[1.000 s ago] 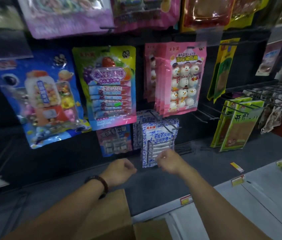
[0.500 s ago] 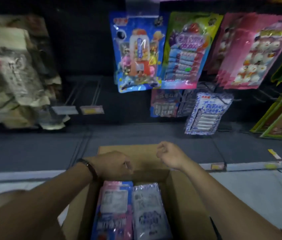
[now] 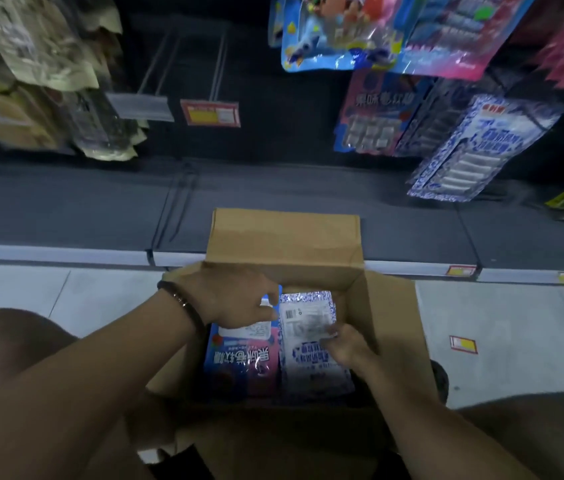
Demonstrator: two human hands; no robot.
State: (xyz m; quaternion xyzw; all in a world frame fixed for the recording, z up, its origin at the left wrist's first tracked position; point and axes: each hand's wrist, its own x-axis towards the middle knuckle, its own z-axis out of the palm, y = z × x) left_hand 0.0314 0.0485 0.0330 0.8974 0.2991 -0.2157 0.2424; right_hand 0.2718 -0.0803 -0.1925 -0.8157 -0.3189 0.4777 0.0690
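Down in the open cardboard box lie two flat sweet packets side by side, printed faces up. The blue-and-white packet has a patterned porcelain-style border, a pale label panel at its far end and blue lettering nearer the person. Touching it is a pink-and-blue packet with white lettering across a pink band.

The box stands on pale floor tiles in front of a dark low shelf. Above the shelf, more packets of the same two kinds hang on pegs against a dark back panel, among them a hanging blue-and-white packet. A yellow-and-red price tag sits at the end of a bare peg, and a loose label lies on the tiles.

The right hand reaches into the box, its fingers curled together onto the right edge of the blue-and-white packet, which stretches out directly beneath and to the left of them. The left hand, with a dark bracelet on its wrist, hangs over the far end of the pink-and-blue packet. Its fingers are bent downward, just beside the seam between the two packets, but whether they grip anything cannot be told.
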